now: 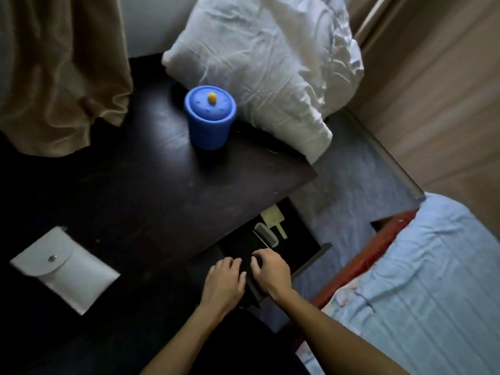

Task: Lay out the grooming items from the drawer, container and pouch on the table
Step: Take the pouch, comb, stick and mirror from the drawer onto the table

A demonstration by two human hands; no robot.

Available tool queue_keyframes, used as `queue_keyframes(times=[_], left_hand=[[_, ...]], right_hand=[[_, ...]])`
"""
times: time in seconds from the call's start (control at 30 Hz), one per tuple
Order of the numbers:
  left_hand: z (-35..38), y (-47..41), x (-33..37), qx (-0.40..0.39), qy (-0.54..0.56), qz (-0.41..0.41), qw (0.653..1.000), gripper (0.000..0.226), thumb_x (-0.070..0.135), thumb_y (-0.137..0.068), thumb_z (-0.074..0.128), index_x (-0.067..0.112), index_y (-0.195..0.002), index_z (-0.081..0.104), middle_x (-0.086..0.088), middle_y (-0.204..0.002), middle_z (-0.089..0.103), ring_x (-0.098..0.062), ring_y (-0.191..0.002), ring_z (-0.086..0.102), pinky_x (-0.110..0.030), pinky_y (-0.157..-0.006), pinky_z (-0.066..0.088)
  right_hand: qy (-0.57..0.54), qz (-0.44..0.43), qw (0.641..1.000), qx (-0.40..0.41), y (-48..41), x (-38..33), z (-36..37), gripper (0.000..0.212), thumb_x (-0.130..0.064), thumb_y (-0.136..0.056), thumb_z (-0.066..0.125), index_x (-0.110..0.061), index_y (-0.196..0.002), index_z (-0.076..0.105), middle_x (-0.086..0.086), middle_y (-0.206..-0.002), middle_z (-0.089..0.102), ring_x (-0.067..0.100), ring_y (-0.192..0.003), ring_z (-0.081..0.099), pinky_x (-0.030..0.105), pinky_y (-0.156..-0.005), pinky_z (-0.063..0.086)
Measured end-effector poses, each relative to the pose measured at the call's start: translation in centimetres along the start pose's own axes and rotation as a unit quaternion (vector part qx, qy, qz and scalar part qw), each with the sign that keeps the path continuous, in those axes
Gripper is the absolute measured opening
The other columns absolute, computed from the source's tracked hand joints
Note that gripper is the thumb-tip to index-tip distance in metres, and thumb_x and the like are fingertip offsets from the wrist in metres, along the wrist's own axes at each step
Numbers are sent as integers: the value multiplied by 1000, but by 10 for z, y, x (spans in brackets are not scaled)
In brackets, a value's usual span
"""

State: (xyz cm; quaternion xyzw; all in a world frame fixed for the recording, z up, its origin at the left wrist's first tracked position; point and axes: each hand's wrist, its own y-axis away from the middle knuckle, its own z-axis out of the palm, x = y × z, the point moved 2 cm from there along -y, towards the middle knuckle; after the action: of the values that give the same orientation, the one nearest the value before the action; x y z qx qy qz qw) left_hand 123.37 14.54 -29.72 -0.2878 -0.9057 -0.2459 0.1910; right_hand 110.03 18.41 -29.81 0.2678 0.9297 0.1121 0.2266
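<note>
A dark table [151,190] carries a blue lidded container [210,117] with a yellow knob, and a white snap pouch [65,269] at the left. Below the table's right edge a drawer [311,240] stands pulled out. Inside it lie a grey comb [266,234] and a pale yellow brush-like item [274,217]. My left hand [223,282] and my right hand [270,272] both rest on the drawer's front edge, fingers curled over it. What else the dark drawer holds is hidden.
A white pillow [265,66] leans over the table's far right corner beside the container. A beige curtain [62,71] hangs at the left. A bed with a light blue sheet [422,288] and red frame lies at the right, with grey floor between.
</note>
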Motion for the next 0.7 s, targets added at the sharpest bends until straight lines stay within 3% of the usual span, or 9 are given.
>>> queue_keyframes(times=[0.23, 0.4, 0.57, 0.7], left_hand=[[49, -63, 1, -60, -57, 21, 996, 43, 36, -96, 39, 18, -133, 43, -3, -129, 53, -20, -118, 49, -34, -98, 39], [88, -110, 0, -106, -61, 21, 992, 40, 34, -95, 41, 19, -132, 42, -5, -127, 52, -22, -106, 57, -35, -81, 48], [126, -149, -12, -143, -82, 34, 986, 45, 33, -96, 38, 18, -139, 38, -11, -140, 45, -24, -126, 45, -37, -105, 37], [139, -168, -17, -196, -73, -9, 978, 47, 34, -97, 36, 22, -143, 31, -9, -149, 30, -25, -136, 31, -40, -111, 30]], right_hand=[[15, 56, 998, -24, -51, 56, 47, 29, -35, -94, 49, -19, -113, 65, 0, -113, 66, 20, -102, 62, 36, -84, 52], [71, 83, 993, -54, -89, 100, 85, 26, -24, -93, 49, -11, -112, 61, 9, -113, 64, 28, -104, 59, 38, -85, 46], [103, 105, 985, -84, -114, 127, 118, 36, -11, -94, 45, -9, -129, 53, 15, -125, 57, 33, -113, 54, 40, -90, 42], [108, 111, 983, -98, -128, 135, 135, 37, -12, -97, 41, -10, -132, 50, 15, -130, 53, 33, -116, 52, 40, -91, 43]])
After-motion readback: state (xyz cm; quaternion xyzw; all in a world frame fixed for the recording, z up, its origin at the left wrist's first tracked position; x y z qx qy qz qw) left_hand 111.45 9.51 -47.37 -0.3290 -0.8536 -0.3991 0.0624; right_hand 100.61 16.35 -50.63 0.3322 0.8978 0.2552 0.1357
